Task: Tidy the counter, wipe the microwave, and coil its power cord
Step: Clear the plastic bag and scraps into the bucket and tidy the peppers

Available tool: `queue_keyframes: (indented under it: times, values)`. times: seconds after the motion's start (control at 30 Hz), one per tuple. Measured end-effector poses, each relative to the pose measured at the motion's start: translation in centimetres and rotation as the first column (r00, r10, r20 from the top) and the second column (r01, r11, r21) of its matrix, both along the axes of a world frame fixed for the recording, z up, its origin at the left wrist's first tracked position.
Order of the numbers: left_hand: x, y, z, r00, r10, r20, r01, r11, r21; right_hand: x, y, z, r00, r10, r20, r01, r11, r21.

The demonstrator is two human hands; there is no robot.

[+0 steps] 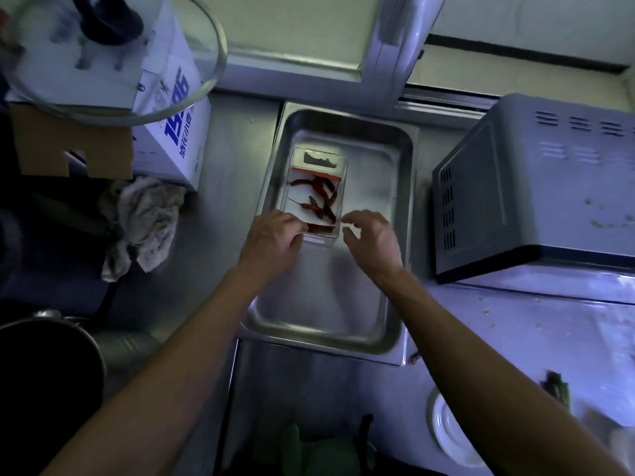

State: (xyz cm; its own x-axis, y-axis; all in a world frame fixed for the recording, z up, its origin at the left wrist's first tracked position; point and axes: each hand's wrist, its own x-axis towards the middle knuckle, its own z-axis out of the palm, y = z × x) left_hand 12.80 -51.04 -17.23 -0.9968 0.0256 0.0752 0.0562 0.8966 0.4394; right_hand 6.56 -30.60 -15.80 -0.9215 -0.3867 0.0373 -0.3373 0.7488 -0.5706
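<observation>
Far left, we see a crumpled rag [142,223] on the steel counter [223,187] beside a printed box [171,132], likely waiting for the wiping. In the middle, a metal tray [330,304] holds a clear container of dried chillies [314,197], gathered off the worktop. Our left hand [273,240] rests its curled fingers on the container's near corner, seemingly gripping its edge; our right hand [372,240] hovers just beside it, fingers spread and empty. To the right sits the microwave [536,187], crumbs on top, untouched; its cord is out of sight. A white plate [446,431] sits nearest us.
</observation>
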Motion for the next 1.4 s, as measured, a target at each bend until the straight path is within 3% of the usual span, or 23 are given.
queue_keyframes:
  times: [0.43, 0.77, 1.03, 1.4]
  values:
    - [5.6, 13.4, 1.0, 0.987, -0.097, 0.126, 0.109, 0.990, -0.094, 11.2, 15.7, 0.3, 0.970, -0.211, 0.124, 0.214, 0.977, -0.011]
    - [12.0, 24.8, 1.9, 0.967, -0.240, 0.087, 0.249, 0.962, -0.109, 20.1, 26.8, 0.2, 0.942, -0.297, 0.158, 0.302, 0.953, -0.009]
    - [16.0, 29.7, 0.7, 0.947, -0.299, 0.117, 0.315, 0.937, -0.153, 25.4, 31.5, -0.7, 0.929, -0.312, 0.199, 0.325, 0.945, -0.034]
    - [16.7, 31.5, -1.2, 0.955, -0.197, 0.221, 0.231, 0.963, -0.139, 26.8, 34.5, -1.9, 0.914, -0.340, 0.223, 0.362, 0.930, -0.064]
